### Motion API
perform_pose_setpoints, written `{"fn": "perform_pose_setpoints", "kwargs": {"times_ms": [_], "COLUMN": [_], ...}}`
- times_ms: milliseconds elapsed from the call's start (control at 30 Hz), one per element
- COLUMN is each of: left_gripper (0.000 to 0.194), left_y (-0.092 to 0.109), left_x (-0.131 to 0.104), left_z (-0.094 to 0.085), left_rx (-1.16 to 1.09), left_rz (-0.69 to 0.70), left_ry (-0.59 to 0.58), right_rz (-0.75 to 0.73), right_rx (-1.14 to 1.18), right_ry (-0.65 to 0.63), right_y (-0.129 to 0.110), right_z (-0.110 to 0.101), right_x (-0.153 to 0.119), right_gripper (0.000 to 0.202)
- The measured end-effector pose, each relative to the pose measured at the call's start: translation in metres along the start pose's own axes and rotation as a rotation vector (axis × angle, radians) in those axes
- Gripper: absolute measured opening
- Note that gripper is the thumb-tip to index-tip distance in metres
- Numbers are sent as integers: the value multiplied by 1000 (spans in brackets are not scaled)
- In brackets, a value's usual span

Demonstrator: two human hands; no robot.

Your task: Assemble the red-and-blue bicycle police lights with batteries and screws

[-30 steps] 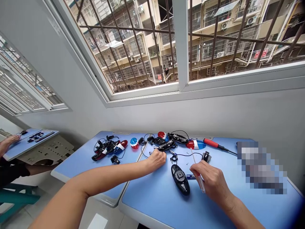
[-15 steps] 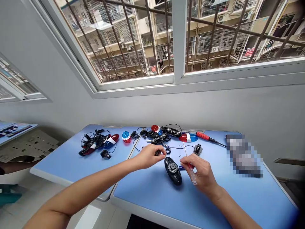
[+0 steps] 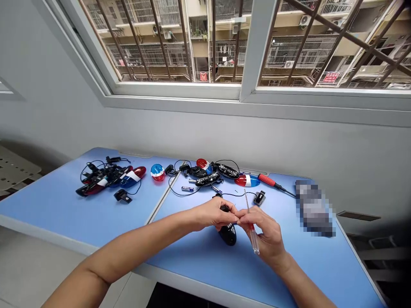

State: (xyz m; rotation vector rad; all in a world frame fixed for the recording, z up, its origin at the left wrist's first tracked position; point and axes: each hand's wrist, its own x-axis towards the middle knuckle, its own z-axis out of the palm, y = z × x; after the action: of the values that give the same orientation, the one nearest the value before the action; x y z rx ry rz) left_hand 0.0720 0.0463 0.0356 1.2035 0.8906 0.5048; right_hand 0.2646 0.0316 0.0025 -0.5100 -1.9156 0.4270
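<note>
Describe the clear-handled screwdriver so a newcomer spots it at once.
Below the barred window lies a blue tabletop. Over it, the right grip holds the screwdriver, metal shaft toward the window. Its clear handle, reddish near the shaft, sets it apart from the red-and-black tool lying behind.

Two tables abut below the window [image 3: 180, 92]. On the left table [image 3: 48, 205]: heap of devices [image 3: 109, 177]; dome [image 3: 157, 172] to its right, near the seam. On the right table [image 3: 327, 265]: one device [image 3: 227, 235] in front, partly under the left hand [image 3: 215, 214]; right hand [image 3: 265, 231], with screwdriver [image 3: 254, 244], just right of it. Behind the hands: two batteries [image 3: 187, 188], with casings [image 3: 227, 170] farther back. Clip [image 3: 259, 197] behind the right hand; handled tool [image 3: 267, 180] beyond; masked item [image 3: 314, 209] far right.
</note>
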Motion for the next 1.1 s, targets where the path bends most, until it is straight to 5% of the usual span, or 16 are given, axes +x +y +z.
{"fn": "perform_pose_setpoints", "kwargs": {"times_ms": [200,467,633,900,1100], "left_gripper": [40,53,59,35,32], "left_y": [-5,1,-5,-23,-24], "left_x": [-4,-16,-17,-11,-14], "left_z": [-11,-40,-45,-31,-26], "left_rx": [-57,-233,68,681,962], "left_rz": [-41,1,79,308,389], "left_ry": [-128,-135,-88,255,262], "right_rz": [64,375,379,399,392], "right_rx": [57,50,102,120,117], "right_ry": [24,179,142,162,168], "right_y": [2,9,8,9,8], "right_z": [5,5,6,5,5], "right_x": [-8,-14,-14,-13,-11], "right_gripper": [30,16,18,18,16]}}
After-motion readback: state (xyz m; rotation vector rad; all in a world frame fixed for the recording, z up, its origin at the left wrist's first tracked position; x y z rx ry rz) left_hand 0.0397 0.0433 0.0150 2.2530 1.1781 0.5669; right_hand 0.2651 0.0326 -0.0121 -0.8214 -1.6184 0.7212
